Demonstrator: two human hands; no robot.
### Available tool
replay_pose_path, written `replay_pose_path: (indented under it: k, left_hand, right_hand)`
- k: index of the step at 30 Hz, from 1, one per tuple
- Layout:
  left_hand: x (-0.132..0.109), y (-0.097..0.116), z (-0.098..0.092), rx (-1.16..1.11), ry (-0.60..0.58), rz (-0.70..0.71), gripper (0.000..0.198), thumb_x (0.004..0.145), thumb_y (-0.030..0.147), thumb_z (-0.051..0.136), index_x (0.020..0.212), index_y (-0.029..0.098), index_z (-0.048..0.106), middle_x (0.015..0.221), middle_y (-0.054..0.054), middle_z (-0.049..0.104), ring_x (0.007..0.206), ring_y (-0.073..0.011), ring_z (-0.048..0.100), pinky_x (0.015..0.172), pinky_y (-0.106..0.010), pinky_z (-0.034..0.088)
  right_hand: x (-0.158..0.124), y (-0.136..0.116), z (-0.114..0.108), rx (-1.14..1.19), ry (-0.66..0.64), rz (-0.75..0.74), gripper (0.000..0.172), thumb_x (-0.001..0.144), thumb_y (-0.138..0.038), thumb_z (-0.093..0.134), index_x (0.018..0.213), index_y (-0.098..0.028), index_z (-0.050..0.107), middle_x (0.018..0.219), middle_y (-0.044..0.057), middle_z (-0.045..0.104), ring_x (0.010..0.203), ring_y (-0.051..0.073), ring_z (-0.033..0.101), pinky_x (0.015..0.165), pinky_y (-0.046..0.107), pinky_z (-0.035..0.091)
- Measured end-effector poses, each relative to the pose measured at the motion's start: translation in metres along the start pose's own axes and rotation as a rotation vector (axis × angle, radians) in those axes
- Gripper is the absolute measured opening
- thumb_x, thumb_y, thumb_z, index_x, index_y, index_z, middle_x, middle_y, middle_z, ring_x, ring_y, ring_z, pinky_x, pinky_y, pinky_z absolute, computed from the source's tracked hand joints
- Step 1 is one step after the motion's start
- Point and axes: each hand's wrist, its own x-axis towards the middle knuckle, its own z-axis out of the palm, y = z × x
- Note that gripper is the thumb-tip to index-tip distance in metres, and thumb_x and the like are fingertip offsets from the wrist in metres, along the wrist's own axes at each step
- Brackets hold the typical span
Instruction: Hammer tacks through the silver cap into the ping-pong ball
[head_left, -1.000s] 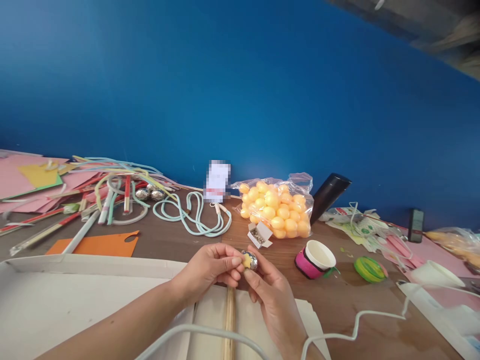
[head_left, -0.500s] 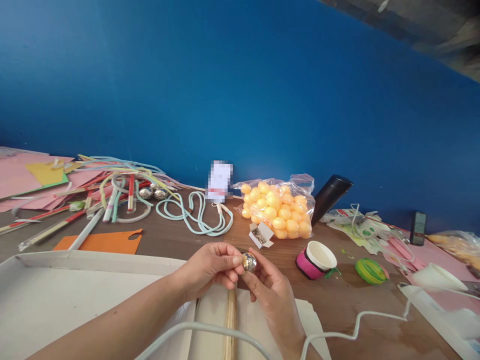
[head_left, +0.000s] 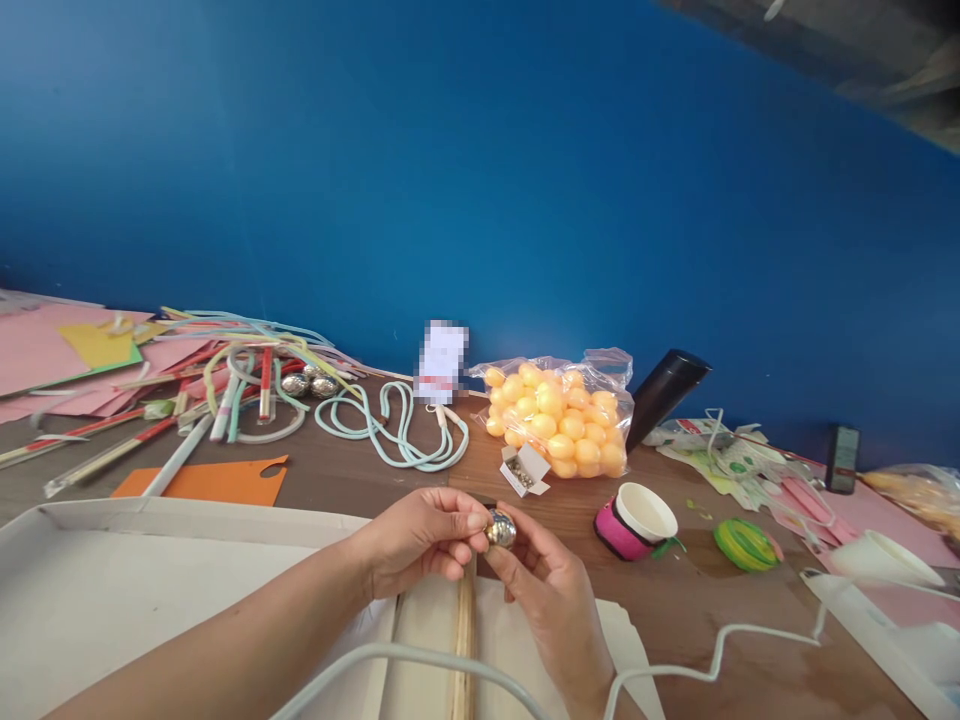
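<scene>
A shiny silver ball [head_left: 501, 529] is held at its sides by the fingers of my right hand [head_left: 551, 590]. My left hand [head_left: 431, 535] is closed in a pinch against the ball's left edge; whatever small thing lies between its thumb and forefinger is hidden. Beneath both hands run a wooden stick [head_left: 463, 640] and pale card sheets [head_left: 424, 650]. Just beyond them stands a small open white box [head_left: 525, 470] with tiny metallic pieces inside.
A clear bag of yellow-orange balls [head_left: 559, 420] lies by the blue wall, beside a black cylinder [head_left: 667, 395]. To the right stands a pink-wrapped cup [head_left: 630, 525]. Silver balls [head_left: 307, 383] and light-blue cord [head_left: 397, 440] lie left. A white cable [head_left: 720, 650] crosses the foreground.
The silver ball has turned slightly in my fingers, and more of its shiny side shows. Both hands keep nearly the same place; the whole view has shifted slightly.
</scene>
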Motion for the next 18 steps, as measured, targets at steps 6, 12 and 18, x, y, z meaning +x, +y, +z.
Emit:
replay_pose_path:
  k: [6,12,18]
  left_hand:
    - [0.0002,-0.002,-0.0018,-0.02,-0.003,0.001,0.016,0.07,0.024,0.069,0.074,0.011,0.062,0.064,-0.002,0.062,0.046,-0.0039,0.052,0.043,-0.013,0.045]
    - [0.0001,-0.0031,-0.0009,-0.037,-0.007,0.009,0.016,0.07,0.025,0.069,0.073,0.011,0.062,0.064,-0.002,0.062,0.047,-0.0042,0.053,0.044,-0.013,0.045]
    - [-0.0003,-0.0048,0.0003,-0.051,0.0,0.023,0.018,0.069,0.026,0.07,0.073,0.011,0.062,0.064,-0.002,0.061,0.047,-0.0039,0.052,0.045,-0.013,0.045]
  right_hand:
    - [-0.0021,-0.0022,-0.0004,-0.006,-0.002,-0.018,0.042,0.072,-0.033,0.071,0.111,-0.019,0.061,0.084,0.003,0.067,0.066,0.014,0.052,0.052,0.023,0.043]
    - [-0.0016,-0.0036,-0.0007,-0.026,-0.006,-0.024,0.042,0.073,-0.033,0.07,0.111,-0.019,0.061,0.087,0.004,0.068,0.07,0.017,0.055,0.054,0.024,0.044]
    - [-0.0025,-0.0039,-0.0009,-0.028,-0.007,-0.021,0.041,0.073,-0.034,0.07,0.111,-0.02,0.061,0.092,0.005,0.068,0.077,0.02,0.058,0.055,0.025,0.045]
